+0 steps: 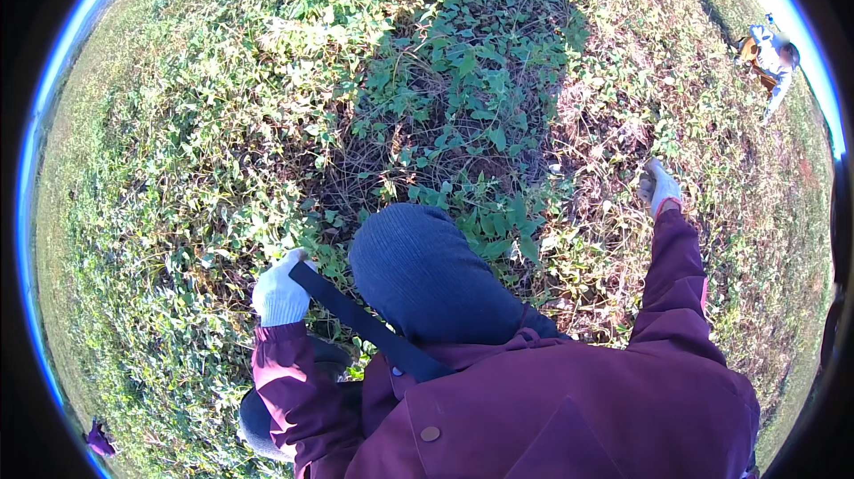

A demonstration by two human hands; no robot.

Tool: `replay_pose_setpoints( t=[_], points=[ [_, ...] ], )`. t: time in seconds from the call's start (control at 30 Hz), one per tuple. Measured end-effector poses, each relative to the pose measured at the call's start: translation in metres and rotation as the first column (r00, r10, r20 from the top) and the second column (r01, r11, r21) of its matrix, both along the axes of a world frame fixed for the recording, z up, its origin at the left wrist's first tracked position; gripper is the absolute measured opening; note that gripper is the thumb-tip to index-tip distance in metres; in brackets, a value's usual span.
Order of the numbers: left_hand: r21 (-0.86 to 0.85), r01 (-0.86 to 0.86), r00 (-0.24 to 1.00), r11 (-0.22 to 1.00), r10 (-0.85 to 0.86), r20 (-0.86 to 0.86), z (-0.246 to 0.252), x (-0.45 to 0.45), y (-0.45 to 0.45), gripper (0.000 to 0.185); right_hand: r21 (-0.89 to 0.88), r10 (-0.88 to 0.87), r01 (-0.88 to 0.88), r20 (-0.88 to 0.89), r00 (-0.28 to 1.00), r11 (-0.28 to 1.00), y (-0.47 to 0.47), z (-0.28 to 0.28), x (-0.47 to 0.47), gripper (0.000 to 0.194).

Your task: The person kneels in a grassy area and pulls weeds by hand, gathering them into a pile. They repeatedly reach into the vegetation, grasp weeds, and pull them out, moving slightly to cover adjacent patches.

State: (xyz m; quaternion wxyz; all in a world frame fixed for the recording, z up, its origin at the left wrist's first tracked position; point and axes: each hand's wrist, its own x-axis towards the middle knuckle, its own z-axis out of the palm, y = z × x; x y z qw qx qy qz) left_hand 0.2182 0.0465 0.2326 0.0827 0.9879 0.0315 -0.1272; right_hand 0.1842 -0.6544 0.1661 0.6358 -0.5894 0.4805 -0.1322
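Note:
My left hand [279, 292], in a white knit glove, is at the left, just above low green foliage. The end of a dark strap [373, 329] from my jacket front overlaps this glove; whether my fingers hold it cannot be told. On the right, my right hand [659, 191] reaches out in a pale glove with a red cuff edge. Its fingers are bent among dry vines [620, 205], and what lies in them is hidden. Between the hands, my knee in dark ribbed fabric [427, 272] rises over leafy plants [497, 225].
Tangled vines and leaves [220, 145] cover the ground all around. My shadow [494, 59] falls ahead. A person in light clothing [770, 62] is bent over at the far right. Something purple [100, 440], perhaps another person, shows at the lower left rim.

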Motion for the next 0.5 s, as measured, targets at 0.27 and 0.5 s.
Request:
replay_pose_setpoints(
  t=[0.27, 0.5],
  points=[
    [-0.584, -0.204, 0.978, 0.786, 0.189, -0.088, -0.058, 0.033, 0.007, 0.05, 0.531, 0.476, -0.736, 0.562, 0.676, 0.419, 0.327, 0.013, 0.15, 0.076],
    [-0.972, -0.233, 0.922, 0.045, 0.327, -0.206, -0.055, 0.079, -0.03, 0.047, 0.366, 0.311, -0.926, 0.895, 0.32, -0.098, 0.55, 0.03, 0.206, 0.044]
  ],
)
